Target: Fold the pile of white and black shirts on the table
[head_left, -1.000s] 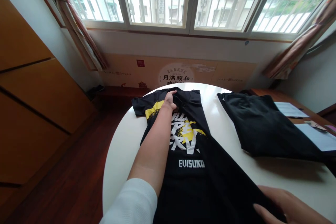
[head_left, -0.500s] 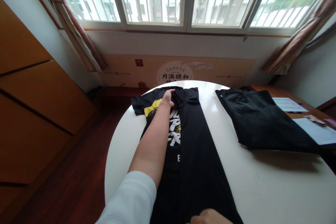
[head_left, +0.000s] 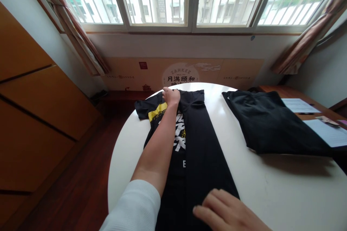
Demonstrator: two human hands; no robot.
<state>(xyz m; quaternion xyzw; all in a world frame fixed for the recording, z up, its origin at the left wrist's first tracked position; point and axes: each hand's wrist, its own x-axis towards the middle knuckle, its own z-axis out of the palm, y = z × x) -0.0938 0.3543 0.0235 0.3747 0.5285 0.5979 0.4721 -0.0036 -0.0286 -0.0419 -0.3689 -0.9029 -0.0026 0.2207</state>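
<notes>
A black T-shirt (head_left: 206, 151) with a yellow band and white lettering lies on the white round table (head_left: 124, 151), its right side folded over the front. My left hand (head_left: 171, 96) is at the collar end, fingers curled at the fabric near the neckline; whether they pinch it is too small to tell. Near the shirt's lower part, at the bottom of the view, my right hand (head_left: 225, 207) is over the black cloth with its fingers bent and somewhat apart, nothing in them.
A folded black garment (head_left: 271, 126) lies at the right of the table. Behind it a brown desk (head_left: 273, 89) holds papers (head_left: 299, 106). A wooden cabinet (head_left: 32, 122) stands at the left, and windows and a printed panel (head_left: 121, 72) are beyond the table.
My left hand has shifted slightly up and left at the collar and turned over. My right hand has come further into view, moving up over the shirt.
</notes>
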